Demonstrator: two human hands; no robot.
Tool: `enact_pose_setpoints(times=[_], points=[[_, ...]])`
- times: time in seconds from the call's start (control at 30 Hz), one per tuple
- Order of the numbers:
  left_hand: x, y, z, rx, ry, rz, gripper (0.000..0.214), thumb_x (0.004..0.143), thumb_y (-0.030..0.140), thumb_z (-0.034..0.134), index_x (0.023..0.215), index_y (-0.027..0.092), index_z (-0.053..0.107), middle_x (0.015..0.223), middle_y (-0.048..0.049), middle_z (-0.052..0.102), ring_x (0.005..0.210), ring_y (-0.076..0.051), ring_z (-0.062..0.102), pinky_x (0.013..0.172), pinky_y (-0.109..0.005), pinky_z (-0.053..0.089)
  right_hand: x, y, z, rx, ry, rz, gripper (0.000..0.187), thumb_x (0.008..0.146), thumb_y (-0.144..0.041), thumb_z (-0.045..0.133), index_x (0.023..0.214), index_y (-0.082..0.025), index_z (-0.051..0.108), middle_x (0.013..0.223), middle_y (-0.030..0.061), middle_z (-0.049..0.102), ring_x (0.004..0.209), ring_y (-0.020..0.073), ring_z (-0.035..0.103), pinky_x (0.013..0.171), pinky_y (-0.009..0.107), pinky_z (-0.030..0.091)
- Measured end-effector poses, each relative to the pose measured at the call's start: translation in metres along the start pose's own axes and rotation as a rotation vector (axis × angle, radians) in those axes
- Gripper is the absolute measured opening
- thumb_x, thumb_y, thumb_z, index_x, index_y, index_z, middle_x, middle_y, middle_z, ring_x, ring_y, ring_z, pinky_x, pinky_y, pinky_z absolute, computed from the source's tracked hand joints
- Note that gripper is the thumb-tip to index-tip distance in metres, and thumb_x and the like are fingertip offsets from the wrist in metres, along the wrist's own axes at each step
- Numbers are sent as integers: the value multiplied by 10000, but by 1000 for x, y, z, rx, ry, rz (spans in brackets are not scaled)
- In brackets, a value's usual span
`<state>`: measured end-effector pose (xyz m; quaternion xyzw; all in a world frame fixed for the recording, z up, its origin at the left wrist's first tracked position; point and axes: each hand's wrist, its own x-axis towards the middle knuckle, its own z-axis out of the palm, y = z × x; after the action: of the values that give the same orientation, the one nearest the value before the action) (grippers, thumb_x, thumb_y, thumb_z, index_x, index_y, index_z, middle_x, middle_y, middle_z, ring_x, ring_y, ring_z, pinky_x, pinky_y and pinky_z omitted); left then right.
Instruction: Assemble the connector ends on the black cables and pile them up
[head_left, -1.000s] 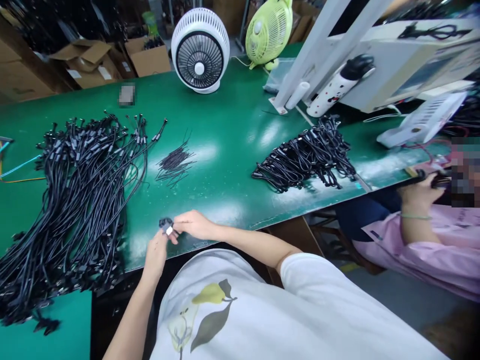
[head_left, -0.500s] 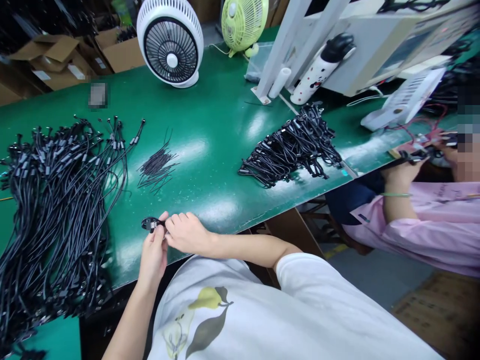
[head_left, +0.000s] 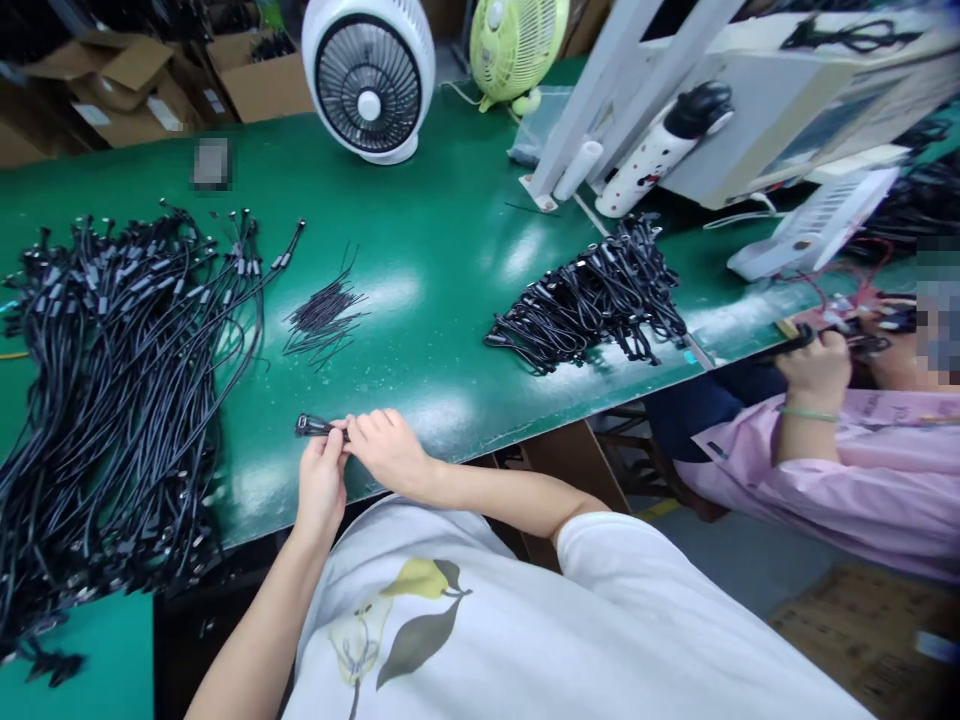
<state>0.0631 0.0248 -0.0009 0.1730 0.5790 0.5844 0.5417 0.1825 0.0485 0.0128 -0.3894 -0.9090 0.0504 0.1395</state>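
The left hand (head_left: pixel 322 488) and right hand (head_left: pixel 388 450) are close together, just over the front edge of the green worktop (head_left: pixel 480 453). The small black plug (head_left: pixel 315 427) sits at the fingertips, with its head sticking out left of the hands over bare green. Left-hand grip is closed, thumb and fingers pinching the plug's short tail. Right-hand fingers press in from the other side and touch the left fingers, so both grips are closed on the same piece; exact finger contact is partly hidden.

Open green room lies ahead of the hands, up to the short black wires (head_left: pixel 324 318). The large black cable bundle (head_left: pixel 112 370) is just left of the plug and spills over the worktop's left edge. A second black cable bundle (head_left: pixel 592 300) lies further right, near the front edge. A white round fan (head_left: pixel 369 80) and a green fan (head_left: pixel 514 45) stand at the far side.

A co-worker's hand (head_left: pixel 816 372) in a pink sleeve (head_left: pixel 847 490) works at far right, well apart.

Versus a second ago, the plug has turned from bunched in the fingers to pointing left, and the view has shifted slightly.
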Motion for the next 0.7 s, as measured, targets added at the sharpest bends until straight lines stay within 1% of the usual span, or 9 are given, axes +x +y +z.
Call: enact_pose_setpoints(times=[0.1,0.2,0.3,0.37,0.4,0.43,0.5,0.57,0.7], points=[[-5,5,4,-19,-37,-5,421,594,462,814,831,147,665,761,-14,660,646,-97,572,616,-212,432,-6,-7,-1,36,24,69,521,971,-439,406,1327,-63,454,1119,179,603,974,262,535,814,402,414],[-5,12,6,5,-120,-35,417,612,467,798,836,146,656,709,9,603,602,-80,494,601,-212,398,-15,7,-1,135,-34,78,530,979,-398,407,1408,-86,405,1212,175,601,1009,245,576,837,373,455],[-7,13,-1,48,-176,-70,369,649,441,781,831,144,659,779,0,601,667,-88,481,661,-219,391,-33,67,-14,182,41,131,420,1006,-335,324,1342,-173,517,1210,104,636,1098,203,577,946,340,454],[-7,10,-7,47,-188,-100,360,657,440,776,832,146,663,807,-2,595,695,-92,475,686,-219,388,-54,123,-31,23,212,369,433,1002,-311,294,1328,-158,535,1266,123,608,1190,227,530,1028,386,406],[-6,8,-10,35,-192,-124,367,650,445,780,831,147,665,803,0,588,695,-92,468,692,-219,389,-66,151,-39,-75,250,488,451,996,-304,295,1356,-129,505,1301,149,579,1214,246,512,1037,410,395],[-6,5,-12,19,-195,-151,379,636,450,789,828,147,666,797,3,582,690,-90,461,696,-219,391,-78,176,-46,-163,237,568,471,987,-303,309,1377,-96,474,1326,180,553,1240,271,490,1035,436,390],[-4,1,-14,2,-198,-204,407,601,456,809,819,141,670,790,4,578,680,-86,453,699,-217,397,-99,213,-50,-269,148,634,512,969,-308,352,1397,-37,427,1360,223,511,1289,311,437,1029,467,381],[-4,-2,-13,10,-201,-238,426,579,458,821,815,134,677,793,-2,585,679,-86,458,694,-216,402,-112,231,-41,-306,87,646,533,954,-302,389,1401,-11,408,1386,237,480,1305,317,411,1030,459,377],[-4,-6,-9,22,-198,-250,422,579,451,822,813,129,683,784,-4,592,673,-84,471,681,-215,406,-116,237,-10,-323,163,732,444,960,-236,358,1323,-34,515,1284,223,559,1188,275,493,992,392,403]])
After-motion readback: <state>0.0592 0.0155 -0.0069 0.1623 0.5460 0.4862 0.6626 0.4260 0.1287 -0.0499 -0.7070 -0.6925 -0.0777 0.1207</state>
